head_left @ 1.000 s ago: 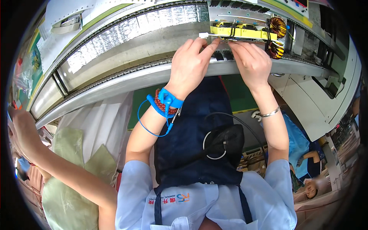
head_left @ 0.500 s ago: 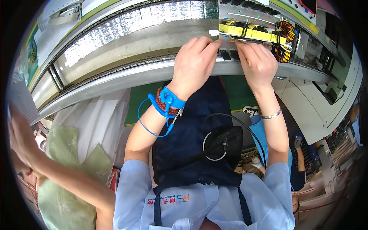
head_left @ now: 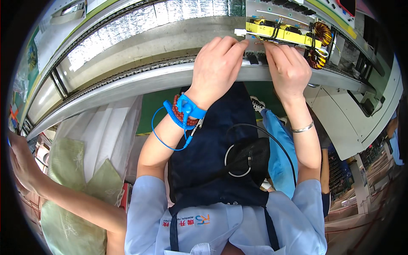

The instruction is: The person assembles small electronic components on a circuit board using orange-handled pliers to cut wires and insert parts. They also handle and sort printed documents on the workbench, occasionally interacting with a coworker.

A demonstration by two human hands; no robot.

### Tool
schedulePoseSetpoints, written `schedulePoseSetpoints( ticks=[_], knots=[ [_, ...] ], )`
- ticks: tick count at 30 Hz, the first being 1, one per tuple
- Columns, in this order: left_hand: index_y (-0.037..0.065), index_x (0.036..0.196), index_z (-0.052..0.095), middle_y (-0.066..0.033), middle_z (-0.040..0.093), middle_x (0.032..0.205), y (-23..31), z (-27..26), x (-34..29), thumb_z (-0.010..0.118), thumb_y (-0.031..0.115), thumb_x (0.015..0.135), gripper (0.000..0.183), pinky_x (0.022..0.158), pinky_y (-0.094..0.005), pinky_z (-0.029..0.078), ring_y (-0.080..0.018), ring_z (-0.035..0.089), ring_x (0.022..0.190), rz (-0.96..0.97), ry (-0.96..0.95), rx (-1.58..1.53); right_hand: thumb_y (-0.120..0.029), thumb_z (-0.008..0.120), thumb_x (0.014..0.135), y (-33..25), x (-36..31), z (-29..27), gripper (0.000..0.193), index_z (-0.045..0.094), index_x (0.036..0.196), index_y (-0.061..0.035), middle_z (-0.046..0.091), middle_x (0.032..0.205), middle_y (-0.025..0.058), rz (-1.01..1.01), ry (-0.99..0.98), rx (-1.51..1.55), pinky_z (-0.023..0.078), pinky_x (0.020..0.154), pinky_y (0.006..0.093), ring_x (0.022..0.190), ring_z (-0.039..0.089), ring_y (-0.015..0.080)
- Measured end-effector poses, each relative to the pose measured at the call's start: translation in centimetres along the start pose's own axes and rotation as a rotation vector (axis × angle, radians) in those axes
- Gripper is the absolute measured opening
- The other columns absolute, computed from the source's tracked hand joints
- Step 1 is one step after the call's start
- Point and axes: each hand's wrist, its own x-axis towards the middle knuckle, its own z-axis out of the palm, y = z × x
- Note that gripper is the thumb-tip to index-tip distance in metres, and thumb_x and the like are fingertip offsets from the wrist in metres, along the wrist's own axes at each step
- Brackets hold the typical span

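Note:
Both my hands work at the near side of a grey circuit board (head_left: 258,9) on a rail conveyor. My left hand (head_left: 217,68) pinches with thumb and forefinger at the board's left edge, below a white plug (head_left: 240,32). Opposite it, my right hand (head_left: 289,70) is closed, fingertips down against the near side of a yellow-wrapped row of transformers (head_left: 282,34). Whatever either hand pinches is hidden by the fingers. Small black parts (head_left: 252,58) stand between the hands. Two copper-wound ring coils (head_left: 322,34) sit at the board's right end.
A metal front rail (head_left: 140,87) with a chain runs before me. Foil-like silver sheeting (head_left: 127,34) lines the conveyor bed. A blue coiled wrist strap (head_left: 187,111) is on my left wrist. At left, a co-worker's arm (head_left: 80,206) reaches in; a white machine housing (head_left: 340,119) stands right.
The board has shifted slightly right, and my hands have gone along with it. The co-worker's hand at left has moved lower, and the paper near it is gone. A person beyond my right arm has shifted.

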Motion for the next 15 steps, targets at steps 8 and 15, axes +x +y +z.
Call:
schedulePoseSetpoints(
  ticks=[8,15],
  knots=[
    [0.01,0.099,0.06,-0.0031,0.047,0.069,0.26,0.15,0.25,0.056,0.004,0.065,0.034,0.058,-0.0295,0.042,-0.0192,0.047,0.066,0.04,-0.057,0.029,-0.007,0.06,0.062,-0.18,-0.06,0.38,0.019,0.062,0.081,-0.01,0.055,0.07,-0.0032,-0.053,0.019,-0.021,0.043,0.051,0.022,0.058,0.052,0.0111],
    [0.009,0.099,0.059,-0.0033,0.047,0.069,0.11,0.48,0.31,0.055,0.005,0.065,0.035,0.058,-0.0299,0.042,-0.0193,0.047,0.067,0.049,-0.092,0.101,-0.003,0.062,0.062,-0.43,0.02,0.49,0.022,0.063,0.083,-0.0102,0.059,0.074,-0.0023,-0.023,0.001,0.04,0.044,0.051,0.0233,0.058,0.053,0.0126]
  ],
)
